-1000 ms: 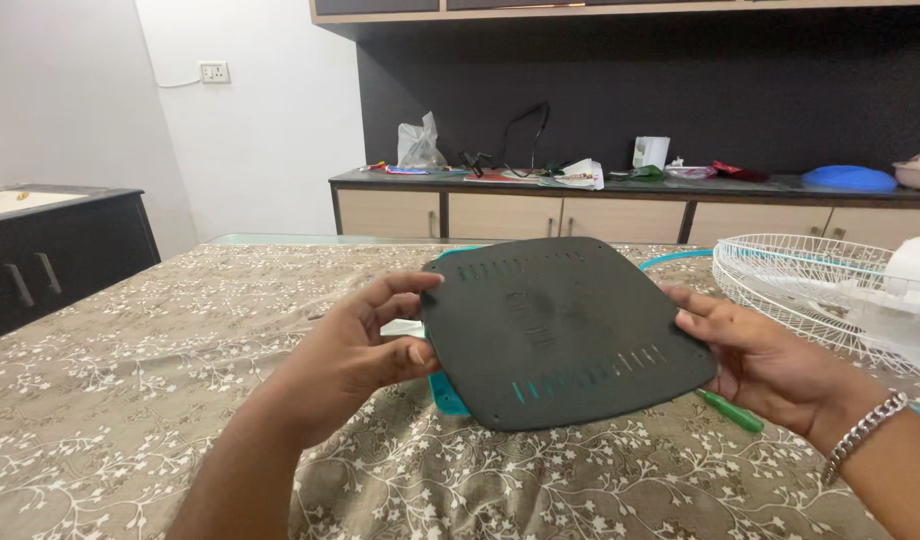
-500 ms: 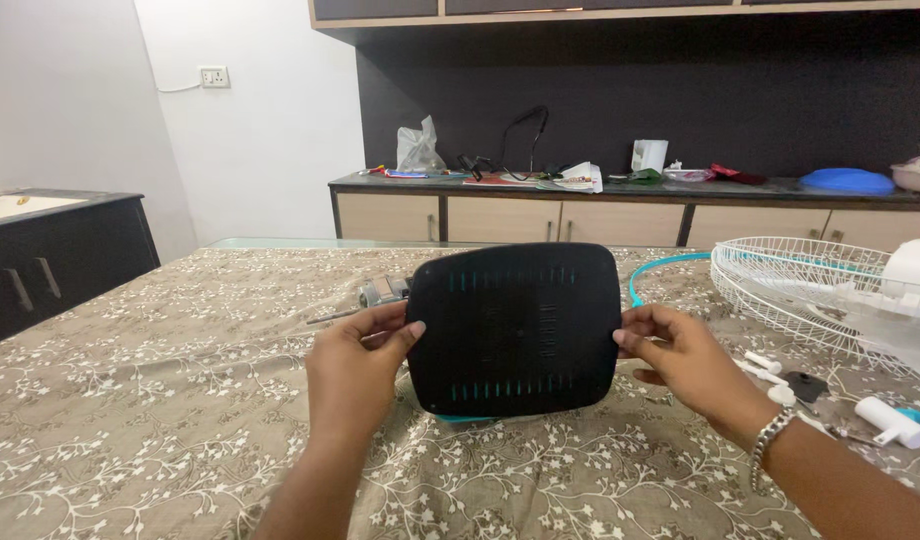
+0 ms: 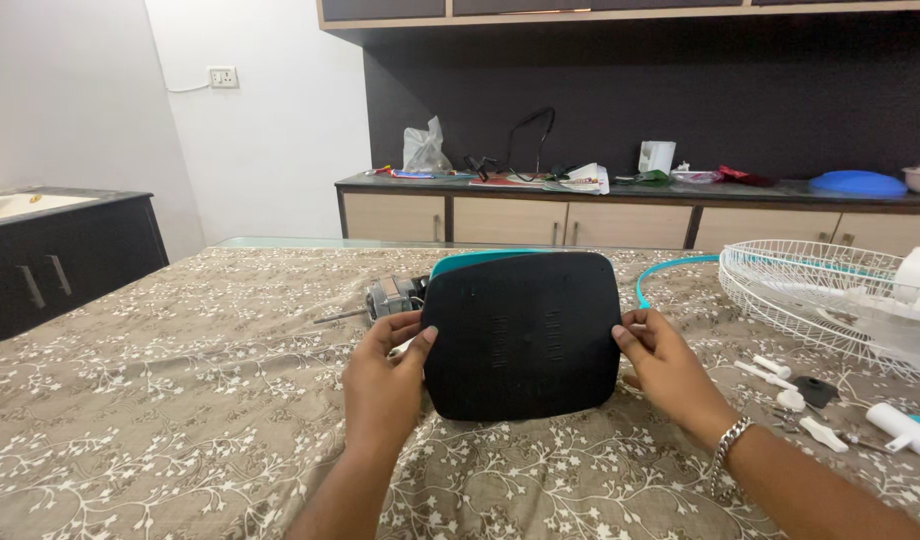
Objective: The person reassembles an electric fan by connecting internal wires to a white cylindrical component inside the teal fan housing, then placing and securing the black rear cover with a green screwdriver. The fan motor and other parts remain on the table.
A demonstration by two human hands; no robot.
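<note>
So the person's got both hands on this black plastic panel (image 3: 522,335), a flat squarish thing with rounded corners and rows of little slots in it. It's standing pretty much upright on the bed, bottom edge down on the floral bedspread (image 3: 180,400), and there's a teal piece (image 3: 485,260) peeking out just over its top edge from behind.

Left hand (image 3: 385,375) comes in from below with the forearm stretched forward, wrist straight, thumb pressed on the front face near the left edge and the other fingers curled around behind it. Right hand (image 3: 662,365) mirrors that on the right edge, thumb on the front, fingers wrapped behind, a silver bracelet (image 3: 728,445) on the wrist. Both are pinching the panel by its sides, not loose.

Just behind the left hand there's a small metal motor (image 3: 390,295) with a shaft sticking out left. Off to the right sits a white wire fan grille (image 3: 830,290) with a teal ring (image 3: 670,268) near it, and a few small white plastic parts (image 3: 780,375) scattered on the bedspread beside the right forearm.
</note>
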